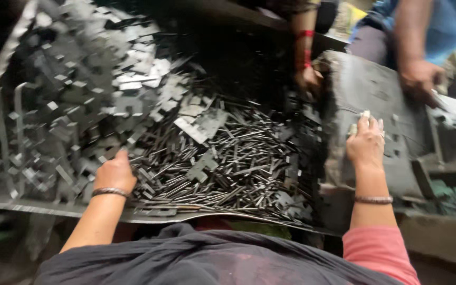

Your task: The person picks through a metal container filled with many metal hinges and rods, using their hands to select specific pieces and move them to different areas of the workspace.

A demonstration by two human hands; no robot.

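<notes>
Metal scraps [212, 153] fill the tray [6, 203]; left hand [114, 173] clamped on some, right hand [366, 141] flat, fingers apart, on the block [376, 95] beside the tray.

Dim overall, lit softly from the upper right. Motion blur is seen across the whole frame, strongest at the top left, where the flat metal stampings [85, 79] are smeared. Pale glints are thrown off the thin metal strips [228, 158]. Top centre is lost in deep shadow. Edges are soft and unfocused.
</notes>
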